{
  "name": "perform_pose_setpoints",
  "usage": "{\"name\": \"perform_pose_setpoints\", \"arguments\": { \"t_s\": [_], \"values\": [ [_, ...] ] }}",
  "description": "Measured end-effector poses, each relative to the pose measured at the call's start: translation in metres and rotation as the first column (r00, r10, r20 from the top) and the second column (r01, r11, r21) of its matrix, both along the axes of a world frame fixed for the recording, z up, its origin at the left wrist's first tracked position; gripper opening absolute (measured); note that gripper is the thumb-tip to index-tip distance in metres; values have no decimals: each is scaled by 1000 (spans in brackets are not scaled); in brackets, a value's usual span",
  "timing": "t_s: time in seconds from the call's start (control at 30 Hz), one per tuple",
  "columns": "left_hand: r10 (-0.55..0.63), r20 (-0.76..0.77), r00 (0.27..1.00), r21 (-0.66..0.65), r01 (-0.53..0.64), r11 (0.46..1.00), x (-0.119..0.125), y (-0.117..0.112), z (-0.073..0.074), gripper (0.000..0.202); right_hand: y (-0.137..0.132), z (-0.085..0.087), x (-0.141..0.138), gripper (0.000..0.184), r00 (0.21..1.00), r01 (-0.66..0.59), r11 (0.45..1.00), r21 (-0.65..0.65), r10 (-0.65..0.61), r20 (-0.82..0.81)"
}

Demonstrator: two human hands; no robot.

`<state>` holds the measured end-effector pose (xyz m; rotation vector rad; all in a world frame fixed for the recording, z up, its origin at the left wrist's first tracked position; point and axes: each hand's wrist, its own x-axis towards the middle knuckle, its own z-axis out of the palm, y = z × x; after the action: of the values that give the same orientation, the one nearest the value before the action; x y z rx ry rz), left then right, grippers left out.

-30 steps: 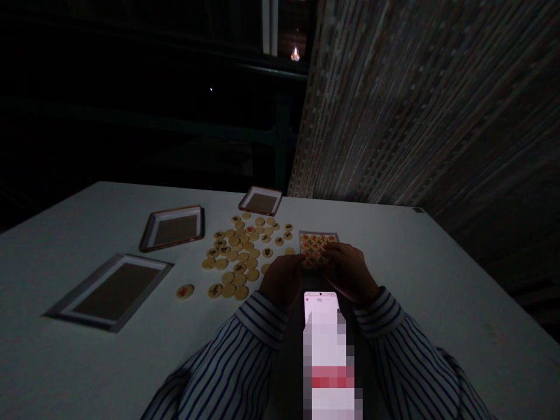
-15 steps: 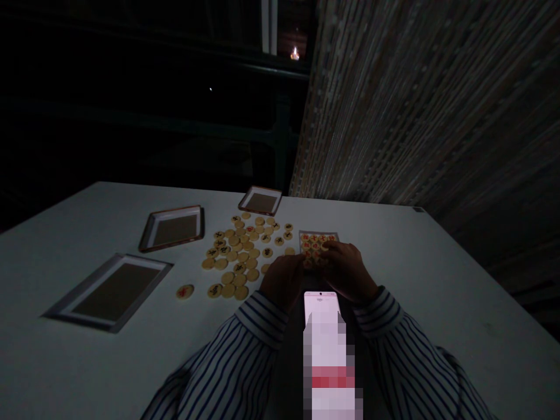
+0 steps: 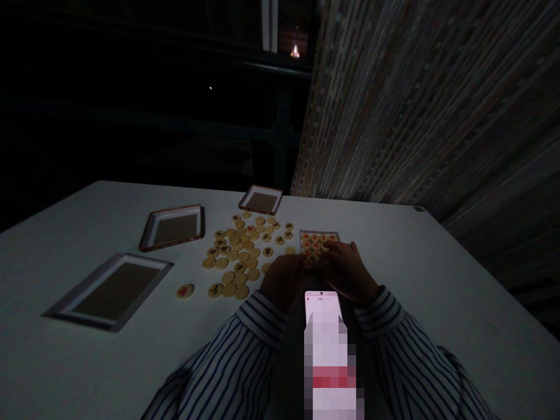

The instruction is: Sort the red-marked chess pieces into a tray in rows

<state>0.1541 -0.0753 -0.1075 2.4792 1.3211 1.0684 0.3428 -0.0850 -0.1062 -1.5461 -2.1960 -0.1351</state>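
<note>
A small tray (image 3: pixel 318 236) packed with round wooden game discs marked in red lies on the white table (image 3: pixel 437 280). My right hand (image 3: pixel 350 271) rests on the tray's near right part, fingers curled over the discs. My left hand (image 3: pixel 284 277) sits at the tray's near left edge, fingers bent toward it; what either hand pinches is hidden in the dim light. A loose pile of tan discs (image 3: pixel 240 251) with black and red marks is spread just left of my left hand. One disc (image 3: pixel 185 290) lies apart.
Three empty shallow trays stand on the table: a grey one (image 3: pixel 109 289) at left, a brown-rimmed one (image 3: pixel 172 226) behind it, a small one (image 3: pixel 261 200) at the back. A lit phone (image 3: pixel 326 350) hangs at my chest. A ribbed wall (image 3: pixel 415 99) rises on the right.
My right hand's fingers have shifted slightly on the filled tray. Otherwise the scene is nearly unchanged.
</note>
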Motion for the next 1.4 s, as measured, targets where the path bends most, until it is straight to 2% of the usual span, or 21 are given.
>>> {"name": "perform_pose_setpoints", "arguments": {
  "t_s": [0.27,0.63,1.0,1.4],
  "values": [
    [-6,13,1000,4,6,1000,0,-1,3,24,1,-1,1,20,1000,-1,1000,10,1,-24],
    [-5,29,1000,3,5,1000,-1,-1,0,24,0,-4,2,23,999,-18,999,40,19,-36],
    [1,-7,1000,-21,-1,1000,0,0,1,23,2,-1,-1,18,998,-34,999,6,35,-58],
    [-5,-24,1000,-16,4,1000,-1,0,1,24,5,-3,7,21,996,-89,996,-10,89,-18]
  ]
}}
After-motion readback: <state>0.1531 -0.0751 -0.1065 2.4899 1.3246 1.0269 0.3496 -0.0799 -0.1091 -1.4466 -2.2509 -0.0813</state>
